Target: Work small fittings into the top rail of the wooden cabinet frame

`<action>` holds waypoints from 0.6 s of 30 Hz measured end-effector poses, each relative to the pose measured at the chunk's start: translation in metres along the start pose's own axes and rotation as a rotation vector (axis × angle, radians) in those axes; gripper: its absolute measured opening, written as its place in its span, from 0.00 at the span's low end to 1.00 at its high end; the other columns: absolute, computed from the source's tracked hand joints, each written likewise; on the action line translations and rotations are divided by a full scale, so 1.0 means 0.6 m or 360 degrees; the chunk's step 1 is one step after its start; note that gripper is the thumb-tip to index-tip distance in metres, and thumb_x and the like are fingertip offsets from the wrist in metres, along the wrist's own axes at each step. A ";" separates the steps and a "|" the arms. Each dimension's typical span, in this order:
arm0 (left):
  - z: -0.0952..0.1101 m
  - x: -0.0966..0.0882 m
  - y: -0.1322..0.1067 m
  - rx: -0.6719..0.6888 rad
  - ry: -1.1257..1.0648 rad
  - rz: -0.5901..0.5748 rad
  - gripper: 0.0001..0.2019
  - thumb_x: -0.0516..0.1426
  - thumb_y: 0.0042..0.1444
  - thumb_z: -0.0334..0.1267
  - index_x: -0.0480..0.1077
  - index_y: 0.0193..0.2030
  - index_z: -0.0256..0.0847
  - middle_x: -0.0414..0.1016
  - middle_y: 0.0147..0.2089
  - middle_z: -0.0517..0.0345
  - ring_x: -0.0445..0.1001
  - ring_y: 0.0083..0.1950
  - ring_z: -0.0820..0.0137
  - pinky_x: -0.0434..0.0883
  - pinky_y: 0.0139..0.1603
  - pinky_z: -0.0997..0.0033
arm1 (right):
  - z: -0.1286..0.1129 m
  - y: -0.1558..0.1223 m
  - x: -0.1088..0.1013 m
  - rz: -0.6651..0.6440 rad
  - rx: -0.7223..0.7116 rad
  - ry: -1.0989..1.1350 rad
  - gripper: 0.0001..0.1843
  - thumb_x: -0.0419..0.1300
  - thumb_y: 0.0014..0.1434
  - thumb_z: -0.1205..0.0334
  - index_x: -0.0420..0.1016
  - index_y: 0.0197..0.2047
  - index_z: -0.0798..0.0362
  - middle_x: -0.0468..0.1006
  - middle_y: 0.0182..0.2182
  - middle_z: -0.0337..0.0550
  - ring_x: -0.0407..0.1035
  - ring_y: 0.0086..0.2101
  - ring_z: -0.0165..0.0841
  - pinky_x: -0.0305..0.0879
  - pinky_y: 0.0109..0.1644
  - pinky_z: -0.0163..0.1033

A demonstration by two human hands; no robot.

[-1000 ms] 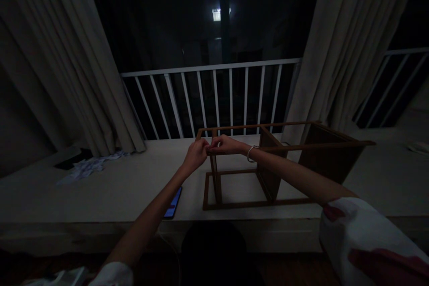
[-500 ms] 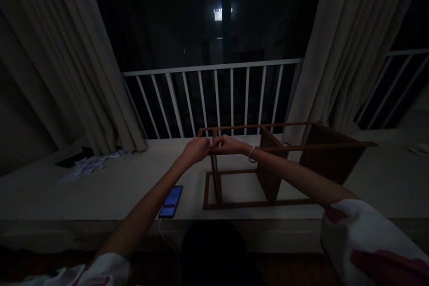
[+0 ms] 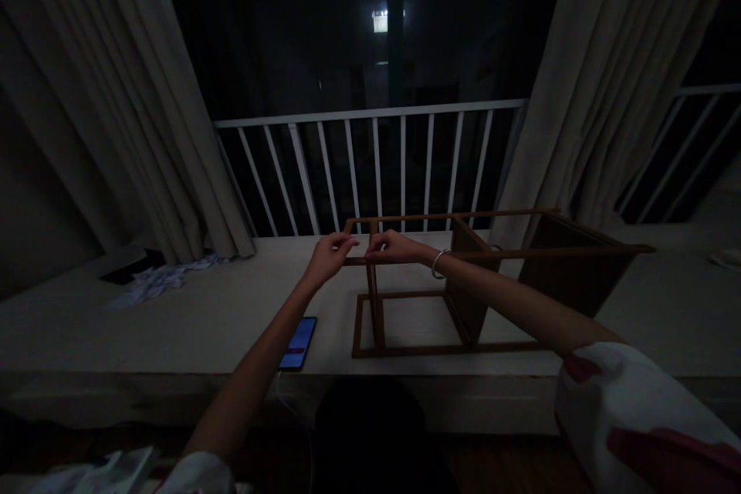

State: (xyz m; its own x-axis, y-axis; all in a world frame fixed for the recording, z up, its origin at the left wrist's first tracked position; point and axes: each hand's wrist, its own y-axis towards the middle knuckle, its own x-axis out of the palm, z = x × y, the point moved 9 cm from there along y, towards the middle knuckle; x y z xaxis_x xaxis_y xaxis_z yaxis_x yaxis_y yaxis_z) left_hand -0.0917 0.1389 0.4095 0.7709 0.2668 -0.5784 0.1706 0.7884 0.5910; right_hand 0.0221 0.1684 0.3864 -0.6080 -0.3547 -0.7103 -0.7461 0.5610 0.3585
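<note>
A brown wooden shelf frame (image 3: 425, 351) lies on its side on the white ledge. My right hand (image 3: 394, 247), with a bangle at the wrist, rests at the upper near rail where a crossbar joins it. Its thumb and fingertips are pinched together there; whatever small thing is between them is too dark to make out. Just left of it, my left hand (image 3: 329, 256) hovers by the rail's left end, fingers loosely curved and a little apart. Nothing shows between them.
A lit phone (image 3: 299, 343) with a white cable (image 3: 289, 403) lies at the ledge's front edge. Crumpled paper or plastic pieces (image 3: 153, 282) are at the left. Behind stand a white railing (image 3: 370, 117) and curtains (image 3: 200, 193). A dark rounded shape (image 3: 370, 432) is below the ledge.
My left hand has drawn back left from my right hand, and its fingers have loosened. My right hand stays pinched at the rail joint. The view has shifted slightly.
</note>
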 end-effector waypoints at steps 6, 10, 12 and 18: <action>-0.084 -0.086 -0.042 -0.0312 -0.0282 0.0620 0.18 0.51 0.49 0.47 0.71 0.36 0.33 0.72 0.32 0.55 0.66 0.31 0.74 0.63 0.29 0.78 | 0.004 0.000 0.001 0.0008 0.0026 0.0014 0.19 0.59 0.46 0.52 0.74 0.32 0.61 0.74 0.30 0.44 0.65 0.30 0.27 0.60 0.33 0.31; -0.158 -0.110 -0.087 -0.0483 -0.0416 0.0801 0.21 0.52 0.47 0.49 0.71 0.39 0.33 0.67 0.25 0.59 0.61 0.24 0.78 0.59 0.24 0.80 | 0.000 -0.001 0.003 -0.0008 -0.0006 0.0034 0.19 0.58 0.46 0.52 0.73 0.33 0.61 0.73 0.30 0.44 0.65 0.30 0.26 0.60 0.32 0.31; -0.198 -0.101 -0.109 -0.0553 -0.0447 0.0778 0.21 0.53 0.45 0.49 0.71 0.39 0.33 0.67 0.26 0.58 0.61 0.24 0.78 0.59 0.24 0.80 | 0.000 -0.001 0.004 -0.0017 -0.0008 0.0040 0.18 0.58 0.47 0.52 0.73 0.33 0.61 0.73 0.30 0.44 0.65 0.29 0.26 0.59 0.32 0.31; -0.325 -0.011 -0.190 -0.1000 -0.0189 0.0439 0.24 0.54 0.42 0.51 0.71 0.38 0.31 0.70 0.27 0.56 0.63 0.23 0.77 0.60 0.22 0.79 | 0.005 0.001 0.006 -0.0020 0.0044 0.0027 0.19 0.57 0.47 0.52 0.73 0.33 0.60 0.74 0.29 0.43 0.65 0.30 0.26 0.60 0.32 0.31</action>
State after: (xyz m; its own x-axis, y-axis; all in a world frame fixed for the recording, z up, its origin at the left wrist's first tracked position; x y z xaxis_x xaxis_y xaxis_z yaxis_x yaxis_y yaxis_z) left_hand -0.2356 0.1556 0.2363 0.8031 0.4691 -0.3674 -0.4008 0.8815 0.2495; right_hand 0.0201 0.1699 0.3820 -0.6033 -0.3742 -0.7043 -0.7461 0.5768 0.3327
